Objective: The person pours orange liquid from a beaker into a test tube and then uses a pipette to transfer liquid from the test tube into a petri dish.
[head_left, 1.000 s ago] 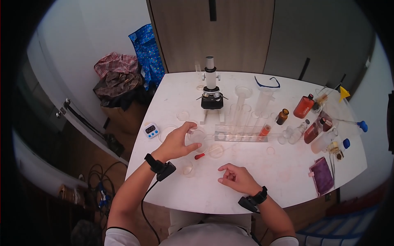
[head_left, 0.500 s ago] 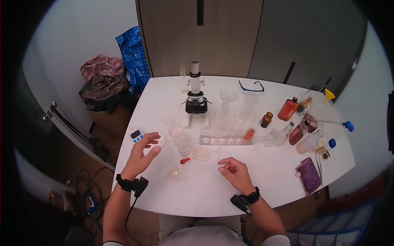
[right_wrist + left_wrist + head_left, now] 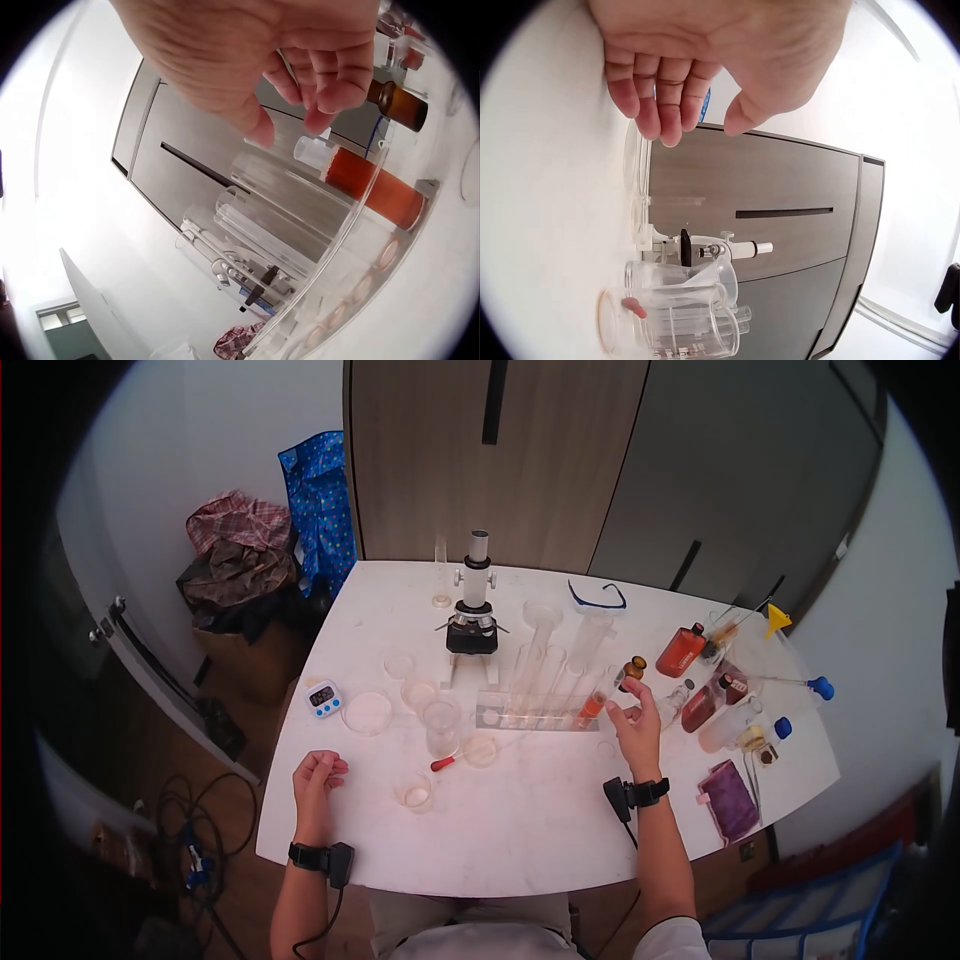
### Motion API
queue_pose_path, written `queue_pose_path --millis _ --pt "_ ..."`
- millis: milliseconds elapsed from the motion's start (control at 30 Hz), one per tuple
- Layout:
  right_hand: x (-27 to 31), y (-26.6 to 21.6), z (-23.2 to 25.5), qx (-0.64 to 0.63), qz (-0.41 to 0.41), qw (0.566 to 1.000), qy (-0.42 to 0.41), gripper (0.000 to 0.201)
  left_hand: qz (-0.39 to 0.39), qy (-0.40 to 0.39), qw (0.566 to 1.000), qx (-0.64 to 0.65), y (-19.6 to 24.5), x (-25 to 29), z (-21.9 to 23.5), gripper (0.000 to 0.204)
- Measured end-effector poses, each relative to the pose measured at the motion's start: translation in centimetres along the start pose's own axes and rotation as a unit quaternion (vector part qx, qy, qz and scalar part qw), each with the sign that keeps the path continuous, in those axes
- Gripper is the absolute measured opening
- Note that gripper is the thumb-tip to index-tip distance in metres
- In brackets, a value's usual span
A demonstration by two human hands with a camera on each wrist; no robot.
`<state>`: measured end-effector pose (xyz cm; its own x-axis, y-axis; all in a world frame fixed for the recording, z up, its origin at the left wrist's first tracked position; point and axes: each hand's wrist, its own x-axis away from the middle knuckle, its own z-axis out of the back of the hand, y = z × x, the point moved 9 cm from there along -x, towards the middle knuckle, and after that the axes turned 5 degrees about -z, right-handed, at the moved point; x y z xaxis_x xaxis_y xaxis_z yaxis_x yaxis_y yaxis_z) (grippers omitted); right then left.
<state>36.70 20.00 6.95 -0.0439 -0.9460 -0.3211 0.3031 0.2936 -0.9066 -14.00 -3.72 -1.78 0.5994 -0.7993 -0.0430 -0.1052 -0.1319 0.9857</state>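
Note:
My right hand (image 3: 638, 730) reaches to the right end of the clear test tube rack (image 3: 490, 717). Its thumb and fingers are parted just above the mouth of a test tube with orange-red liquid (image 3: 375, 187), and nothing is between them. Several clear test tubes (image 3: 262, 225) stand beside it in the rack. Over on the left, my left hand (image 3: 318, 780) is low at the table's side, fingers loosely bent and holding nothing. A clear beaker (image 3: 441, 730) stands to its right, with a red-bulbed dropper (image 3: 441, 764) close by.
Clear dishes (image 3: 367, 712) and a small timer (image 3: 323, 699) lie on the left. A microscope (image 3: 472, 622) stands behind the rack. On the right are a brown bottle (image 3: 633, 672), red bottles (image 3: 682, 650), a purple cloth (image 3: 730, 802) and a yellow funnel (image 3: 778, 620).
My left hand has left the beaker and drawn back to the left side of the table. My right hand has moved forward and right, from the table's front to the orange-red tube.

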Motion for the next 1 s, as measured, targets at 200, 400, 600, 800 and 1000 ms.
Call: queue_pose_path --millis 200,400,600,800,1000 --pt "-2.0 0.3 -1.3 0.068 0.023 0.997 -0.035 0.047 -0.012 0.012 1.0 0.02 -0.1 0.3 0.5 0.017" --pt "-2.4 1.1 -2.2 0.071 0.023 0.996 -0.052 0.03 -0.03 0.002 1.0 0.004 0.4 0.5 0.1 0.017" --pt "-3.0 -3.5 0.3 0.071 0.084 0.994 0.0 0.027 -0.035 -0.002 0.999 -0.02 0.7 0.6 0.1 0.017" --pt "-3.5 -9.6 3.7 0.011 0.115 0.993 -0.04 0.024 -0.035 -0.008 0.999 -0.021 0.5 0.3 0.0 0.017" --pt "-2.2 -15.3 3.0 -0.028 0.115 0.988 -0.097 0.022 -0.029 -0.002 1.0 -0.006 0.1 0.2 0.5 0.018"
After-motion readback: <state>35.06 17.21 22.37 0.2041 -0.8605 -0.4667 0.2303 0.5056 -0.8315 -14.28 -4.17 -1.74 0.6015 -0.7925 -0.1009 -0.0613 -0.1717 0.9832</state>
